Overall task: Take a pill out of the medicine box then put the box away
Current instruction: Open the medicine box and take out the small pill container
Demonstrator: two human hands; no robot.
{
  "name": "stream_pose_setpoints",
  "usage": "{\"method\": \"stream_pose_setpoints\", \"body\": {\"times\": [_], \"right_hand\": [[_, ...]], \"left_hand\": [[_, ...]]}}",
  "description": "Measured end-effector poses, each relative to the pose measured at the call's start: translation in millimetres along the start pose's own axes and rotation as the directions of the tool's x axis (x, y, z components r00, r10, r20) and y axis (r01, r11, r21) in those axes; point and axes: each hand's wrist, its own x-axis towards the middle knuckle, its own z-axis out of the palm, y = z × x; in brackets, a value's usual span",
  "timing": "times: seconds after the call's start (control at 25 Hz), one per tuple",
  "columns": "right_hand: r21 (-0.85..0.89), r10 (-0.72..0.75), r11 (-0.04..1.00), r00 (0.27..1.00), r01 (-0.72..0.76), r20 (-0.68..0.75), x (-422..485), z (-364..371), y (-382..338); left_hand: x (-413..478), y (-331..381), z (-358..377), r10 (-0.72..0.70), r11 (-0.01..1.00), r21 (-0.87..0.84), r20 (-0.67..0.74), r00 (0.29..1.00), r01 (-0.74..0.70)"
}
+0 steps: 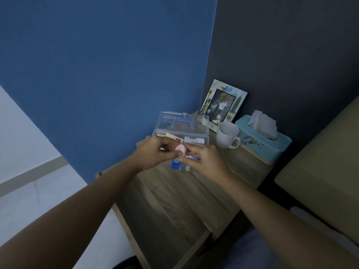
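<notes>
Where the wooden bedside table (pixel 174 200) runs toward the person, its near half lies bare, with open surface between the hands and the front edge. The left edge drops off to a pale floor beside the blue wall (pixel 97 74); the right edge meets a bed or cushion (pixel 320 167). The far end is crowded: a picture frame (pixel 223 103) leans in the corner, a white mug (pixel 227 134) stands just beside a teal tissue box (pixel 264 140), and the medicine box (pixel 182 131) sits left of the mug, close to the blue wall.

The medicine box is clear plastic, its lid raised and leaning back, a blue handle (pixel 183 122) on the lid and a blue latch (pixel 175 165) at the front. Packets and a white labelled tube show inside.

Both hands meet just over the box's front. The left hand (pixel 153 152) is curled, fingers pinched around a small pink round container (pixel 181 149). The right hand (pixel 204 158) is also curled, its fingertips (pixel 189 151) touching the same pink container. Whether a pill is out, I cannot tell.
</notes>
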Motion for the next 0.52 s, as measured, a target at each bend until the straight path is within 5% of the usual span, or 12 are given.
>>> {"method": "stream_pose_setpoints", "body": {"times": [0.52], "right_hand": [[-0.33, -0.025, 0.944, 0.994, -0.012, -0.108, -2.8, 14.2, -12.1]], "left_hand": [[2.3, -2.9, 2.3, 0.024, 0.996, 0.083, -0.033, 0.999, -0.021]]}}
